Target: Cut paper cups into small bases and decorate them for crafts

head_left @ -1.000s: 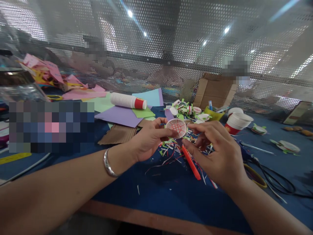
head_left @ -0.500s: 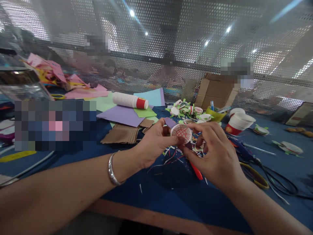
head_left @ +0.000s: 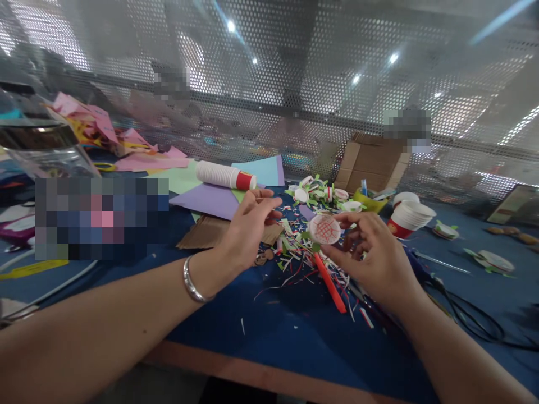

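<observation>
My right hand (head_left: pixel 370 252) pinches a round white paper-cup bottom (head_left: pixel 324 229) by its right side, between thumb and fingers. Red crossing lines are drawn on its face, and a bit of green paper (head_left: pixel 315 246) shows at its lower left edge. A purple paper piece (head_left: pixel 307 212) appears just behind it; whether it is joined on, I cannot tell. To the left, my left hand (head_left: pixel 252 227) is empty with its fingers apart, above brown corrugated cardboard (head_left: pixel 206 233). Below the hands lie paper scraps (head_left: pixel 290 247) and a red-orange stick-like tool (head_left: pixel 330 283).
Finished-looking small paper turtles (head_left: pixel 314 191) are heaped at the back. A row of nested paper cups (head_left: pixel 217 174) lies on coloured paper sheets (head_left: pixel 206 199). More stacked cups (head_left: pixel 410 217) stand at right, near dark cables (head_left: pixel 471 314). A clear jar (head_left: pixel 46 148) stands at left.
My left hand has let go of the cup bottom and moved left and up, its fingers opening. My right hand keeps hold of the cup bottom, now slightly further right.
</observation>
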`<state>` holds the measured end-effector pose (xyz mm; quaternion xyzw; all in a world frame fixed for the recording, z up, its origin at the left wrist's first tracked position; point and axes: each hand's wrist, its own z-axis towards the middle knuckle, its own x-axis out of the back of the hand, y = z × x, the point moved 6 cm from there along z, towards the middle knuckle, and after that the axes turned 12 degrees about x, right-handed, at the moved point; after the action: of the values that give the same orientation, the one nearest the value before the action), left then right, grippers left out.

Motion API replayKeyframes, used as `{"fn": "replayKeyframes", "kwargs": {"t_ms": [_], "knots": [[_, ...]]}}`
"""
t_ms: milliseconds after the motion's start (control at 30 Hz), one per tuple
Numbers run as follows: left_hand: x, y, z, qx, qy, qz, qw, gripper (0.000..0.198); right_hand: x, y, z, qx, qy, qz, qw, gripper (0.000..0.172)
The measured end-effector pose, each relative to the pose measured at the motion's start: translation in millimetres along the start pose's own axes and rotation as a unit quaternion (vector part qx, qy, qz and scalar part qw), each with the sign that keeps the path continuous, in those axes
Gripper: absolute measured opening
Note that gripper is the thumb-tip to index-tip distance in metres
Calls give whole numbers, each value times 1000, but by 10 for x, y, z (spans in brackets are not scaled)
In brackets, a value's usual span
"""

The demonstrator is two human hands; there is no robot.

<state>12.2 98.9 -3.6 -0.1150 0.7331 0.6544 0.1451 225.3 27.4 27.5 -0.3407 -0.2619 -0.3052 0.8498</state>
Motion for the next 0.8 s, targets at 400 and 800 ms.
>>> {"fn": "replayKeyframes", "kwargs": {"t_ms": [400, 800], "knots": [[49, 160, 82, -77, 7, 59, 995, 22, -315, -251, -179, 47, -332, 79, 939, 51], [-311, 196, -267, -94, -312, 415, 849, 34, -274, -94, -293, 30, -420, 35, 906, 49]]}}
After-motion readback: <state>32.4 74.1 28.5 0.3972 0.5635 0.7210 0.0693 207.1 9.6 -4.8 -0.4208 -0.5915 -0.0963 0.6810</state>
